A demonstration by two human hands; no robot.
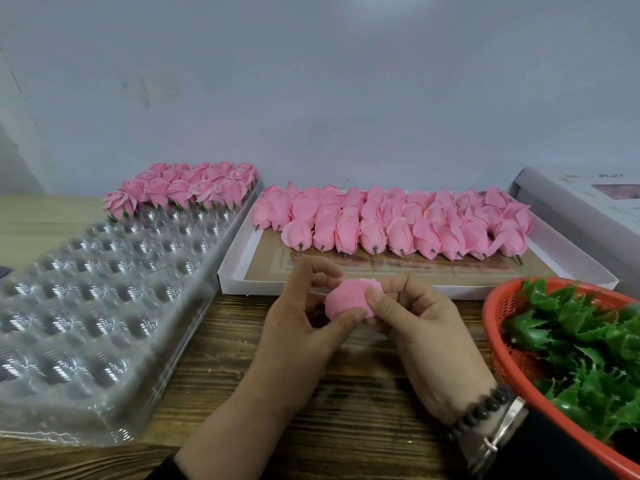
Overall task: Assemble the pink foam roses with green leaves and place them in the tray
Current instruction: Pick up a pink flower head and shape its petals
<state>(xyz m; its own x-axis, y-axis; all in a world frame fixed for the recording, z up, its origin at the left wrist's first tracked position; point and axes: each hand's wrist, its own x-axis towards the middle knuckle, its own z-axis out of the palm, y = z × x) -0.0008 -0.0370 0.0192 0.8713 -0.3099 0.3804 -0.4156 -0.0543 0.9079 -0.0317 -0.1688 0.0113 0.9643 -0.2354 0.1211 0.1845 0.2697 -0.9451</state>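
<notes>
Both hands hold one pink foam rose (346,296) above the wooden table. My left hand (294,323) grips it from the left and below, thumb under the bloom. My right hand (419,323) pinches its right side with thumb and fingers. No leaf shows on this rose. A clear plastic tray (86,306) with many round cups lies at the left; finished roses with green leaves (183,190) fill its far rows. A white shallow box (408,282) behind my hands holds several bare pink roses (391,223) with short stems. Green leaf pieces (581,341) fill an orange basket (498,344) at the right.
A grey-white cardboard box (581,202) stands at the far right behind the basket. A pale wall closes the back of the table. My right wrist wears a bead bracelet and a watch (491,420). Bare wood (221,358) shows between the tray and my hands.
</notes>
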